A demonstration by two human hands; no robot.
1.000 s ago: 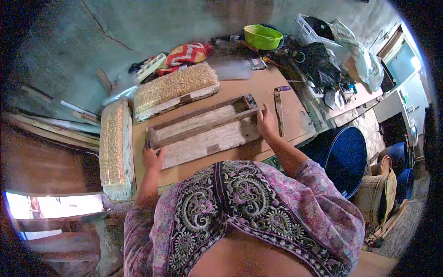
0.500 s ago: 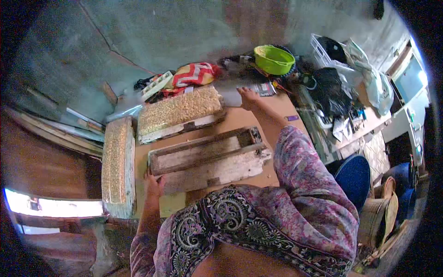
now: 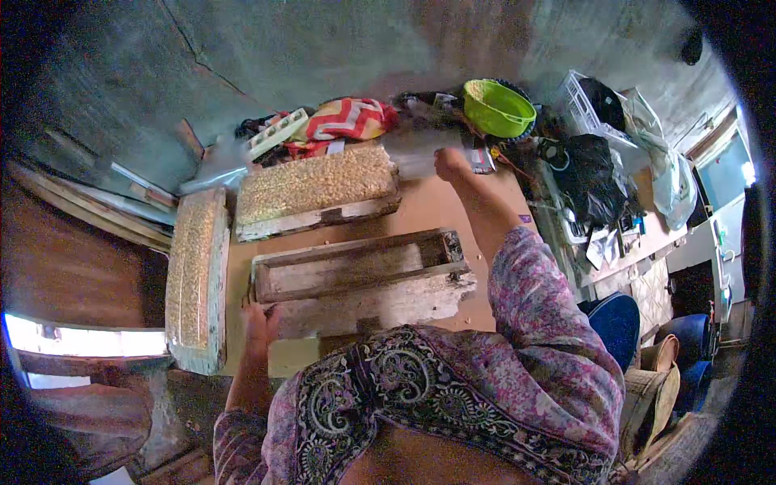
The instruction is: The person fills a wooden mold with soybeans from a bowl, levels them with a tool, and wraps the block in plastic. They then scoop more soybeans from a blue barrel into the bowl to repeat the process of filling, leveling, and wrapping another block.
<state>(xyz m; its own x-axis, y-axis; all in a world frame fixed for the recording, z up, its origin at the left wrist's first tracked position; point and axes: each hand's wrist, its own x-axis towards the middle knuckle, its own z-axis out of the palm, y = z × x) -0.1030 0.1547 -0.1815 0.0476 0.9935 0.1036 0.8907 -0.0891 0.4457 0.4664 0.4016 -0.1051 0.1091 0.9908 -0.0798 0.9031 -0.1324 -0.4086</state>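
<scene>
An empty wooden mould (image 3: 347, 279), long and worn, lies on the table before me. My left hand (image 3: 260, 319) grips its near left corner, thumb and fingers apart around the wood. My right hand (image 3: 453, 164) reaches to the back of the table, fingers curled together at the edge of a clear plastic sheet (image 3: 416, 158); the fingertips are partly hidden. Behind the empty mould sits another mould filled with pale beans or grains (image 3: 315, 186). A plastic-wrapped slab of the same beans (image 3: 194, 275) lies along the left edge on a wooden mould.
A green basin (image 3: 499, 109) stands at the back, near a red patterned cloth (image 3: 352, 120) and a pale slotted block (image 3: 279, 133). On the right are a black plastic bag (image 3: 594, 182), a white rack (image 3: 582, 105) and blue tubs (image 3: 614, 327). A small purple object (image 3: 525, 218) lies by my right forearm.
My right hand's fingers have gone from spread to curled at the plastic sheet. My left hand stays at the mould's corner. The camera view has shifted slightly.
</scene>
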